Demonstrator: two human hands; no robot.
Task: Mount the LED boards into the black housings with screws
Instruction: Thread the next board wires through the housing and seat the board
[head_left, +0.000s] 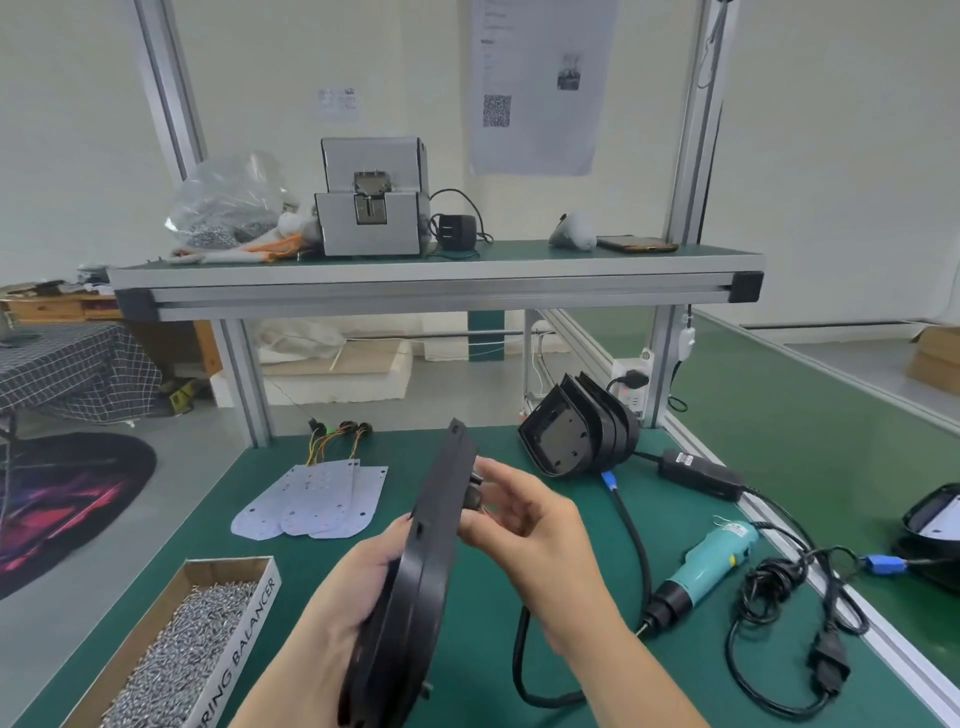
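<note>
black housing is up off the worktop, tilted on edge and edge-on to me, so i can't see whether a board sits inside it. main risk as i judge it: the housing is only held along its lower left rim, so any tug from the other side could twist it loose and drop it onto the box of screws or the worktop. second risk: thin wires seem to run by the small dark fitting on the housing's right face. pulling hard there could strain them, but it's too blurred to be sure. left hand grips the housing from the left, fingers wrapped round its lower edge. right hand is just right of the housing's upper half, fingers curled, pinching that fitting. led boards lie fanned on the worktop behind, well apart from both hands. stack of housings stands further back right. electric screwdriver lies at right, untouched.
</note>
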